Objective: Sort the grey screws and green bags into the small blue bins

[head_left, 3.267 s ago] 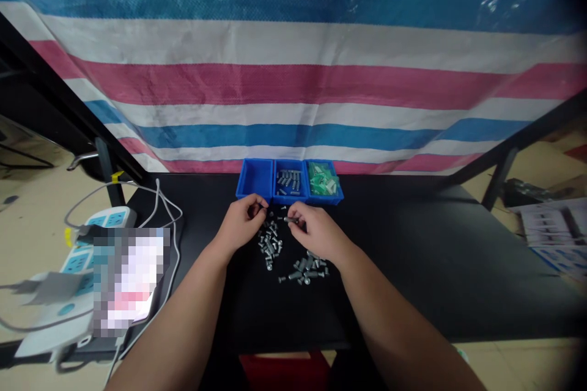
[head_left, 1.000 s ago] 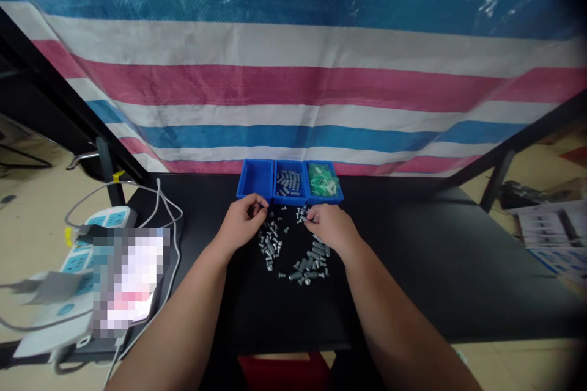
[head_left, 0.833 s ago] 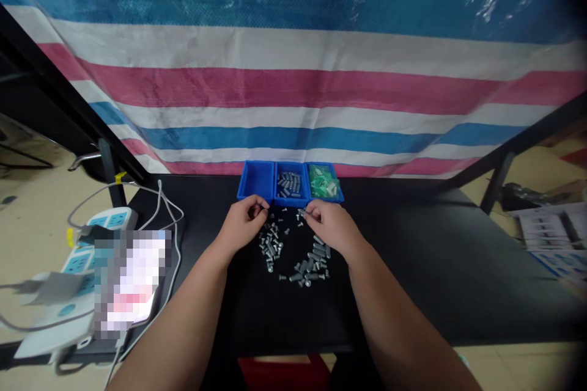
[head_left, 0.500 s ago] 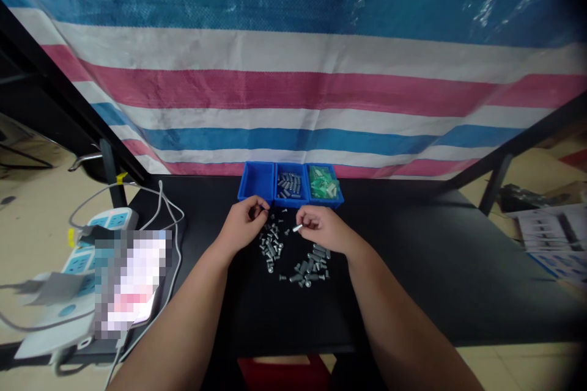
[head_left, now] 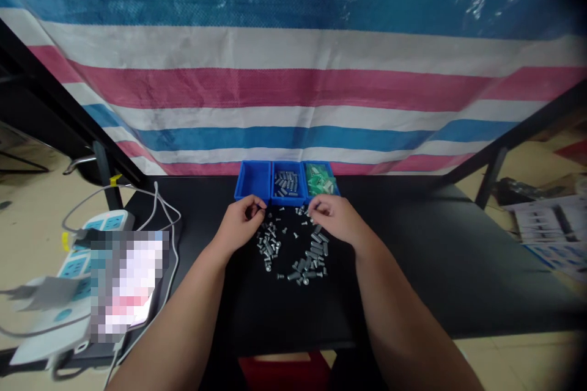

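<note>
My left hand [head_left: 241, 221] rests near the front of the left blue bin [head_left: 255, 178], thumb and fingers pinched together; whatever they hold is hidden. Below it lies a loose pile of small metal screws [head_left: 269, 245]. My right hand [head_left: 338, 218] is in front of the right blue bin, with its fingers curled down beside a few screws [head_left: 301, 211]; I see no part clearly between its fingertips. Grey metal cylinders [head_left: 316, 250] lie in a heap below my right hand, mixed with some screws. Single screws [head_left: 296, 234] are scattered between the hands.
The middle blue bin [head_left: 287, 200] holds similar metal cylinders. Green-tinted plastic packets [head_left: 320, 180] fill the right bin. On the left are a white power strip [head_left: 68, 299], a blurred-out phone [head_left: 132, 281] and loose cables [head_left: 173, 256]. A striped tarp [head_left: 293, 85] hangs behind the black table [head_left: 413, 256].
My right hand has moved right, and the pale metal cylinder it held no longer shows in it. More cylinders show at the top of the right-hand heap. My left hand has kept its pinch.
</note>
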A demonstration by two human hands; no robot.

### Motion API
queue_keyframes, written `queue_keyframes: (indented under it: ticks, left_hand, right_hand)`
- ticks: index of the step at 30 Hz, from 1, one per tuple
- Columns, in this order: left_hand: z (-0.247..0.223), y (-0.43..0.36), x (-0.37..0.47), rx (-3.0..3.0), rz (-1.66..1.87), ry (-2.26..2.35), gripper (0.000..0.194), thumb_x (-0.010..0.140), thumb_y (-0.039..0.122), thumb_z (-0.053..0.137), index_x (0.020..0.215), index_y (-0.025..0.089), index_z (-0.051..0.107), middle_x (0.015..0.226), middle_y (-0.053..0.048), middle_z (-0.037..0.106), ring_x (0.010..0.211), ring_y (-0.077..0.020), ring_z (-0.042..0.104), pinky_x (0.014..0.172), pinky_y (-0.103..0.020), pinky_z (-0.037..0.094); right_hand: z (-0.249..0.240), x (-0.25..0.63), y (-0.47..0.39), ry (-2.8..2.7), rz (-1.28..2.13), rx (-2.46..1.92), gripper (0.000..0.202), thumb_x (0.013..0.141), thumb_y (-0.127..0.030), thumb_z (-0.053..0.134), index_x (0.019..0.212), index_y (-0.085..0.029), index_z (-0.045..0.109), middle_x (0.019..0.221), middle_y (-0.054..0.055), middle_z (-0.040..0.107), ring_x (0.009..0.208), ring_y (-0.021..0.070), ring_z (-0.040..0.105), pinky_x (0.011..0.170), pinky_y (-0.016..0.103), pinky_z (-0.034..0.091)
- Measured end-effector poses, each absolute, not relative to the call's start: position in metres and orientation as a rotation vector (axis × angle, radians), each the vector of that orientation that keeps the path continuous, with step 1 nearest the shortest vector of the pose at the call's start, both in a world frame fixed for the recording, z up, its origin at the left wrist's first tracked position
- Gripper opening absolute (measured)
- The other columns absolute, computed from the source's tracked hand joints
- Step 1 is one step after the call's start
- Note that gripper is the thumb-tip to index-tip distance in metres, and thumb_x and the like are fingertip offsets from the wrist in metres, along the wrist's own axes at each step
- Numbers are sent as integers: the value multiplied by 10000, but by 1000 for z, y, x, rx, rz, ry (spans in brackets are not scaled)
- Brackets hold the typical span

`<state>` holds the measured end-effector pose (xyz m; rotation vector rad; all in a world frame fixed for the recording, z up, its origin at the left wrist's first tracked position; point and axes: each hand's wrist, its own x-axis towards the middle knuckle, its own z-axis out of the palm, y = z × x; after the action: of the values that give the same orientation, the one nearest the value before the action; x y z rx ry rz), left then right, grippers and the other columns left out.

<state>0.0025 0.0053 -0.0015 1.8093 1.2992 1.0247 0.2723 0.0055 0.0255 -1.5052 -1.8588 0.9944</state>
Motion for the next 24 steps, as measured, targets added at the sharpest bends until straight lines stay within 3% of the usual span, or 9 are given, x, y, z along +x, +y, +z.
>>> queue_keyframes:
  ticks: [5,9,18,24]
  left_hand:
    - [-2,5,3,1821,1009,1289,112,862,242,591,945,176,628,616,58,431,574,-102,414,597,-235,353]
    - [-1,4,4,1817,1007,1299,112,852,236,596,937,173,632,612,56,436,576,-106,420,584,-237,349]
    - [-3,4,3,1829,1004,1296,113,860,246,594,945,180,628,614,62,432,571,-100,414,591,-236,348]
    - [-1,4,3,1841,1010,1306,114,863,259,598,937,180,634,609,64,424,569,-98,411,598,-237,348]
  right_hand:
    - [35,293,2,-2186,969,-1853,135,698,-305,759,786,-218,705,720,16,721,620,174,635,558,270,397]
    - [32,290,1,-2210,995,-1828,172,686,-264,768,837,-242,689,751,-13,729,665,169,649,595,268,398]
    - [22,266,-2,-2319,864,-1600,133,822,-327,708,927,-255,673,768,-7,720,657,157,619,572,261,364]
    - [18,245,-6,-2331,629,-1588,41,854,-226,660,878,-247,686,779,-9,717,695,153,624,631,263,381]
